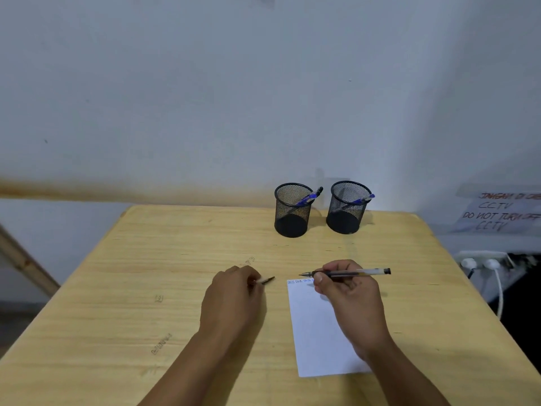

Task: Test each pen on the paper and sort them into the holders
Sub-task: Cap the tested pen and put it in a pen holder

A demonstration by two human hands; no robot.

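Observation:
My right hand (349,300) grips an uncapped black pen (371,271), held level with its tip pointing left, just above the top edge of a white paper sheet (317,332). A line of handwriting runs along the sheet's top. My left hand (234,297) pinches a small black pen cap (268,280) to the left of the sheet. Two black mesh holders stand at the table's far edge: the left holder (292,210) and the right holder (347,208) each have a blue-capped pen leaning inside.
The wooden table (131,288) has faint pencil marks on its left half. A white wall stands behind it. At the right, past the table's edge, are a power strip with white plugs (480,260) and a handwritten CCTV notice (497,213).

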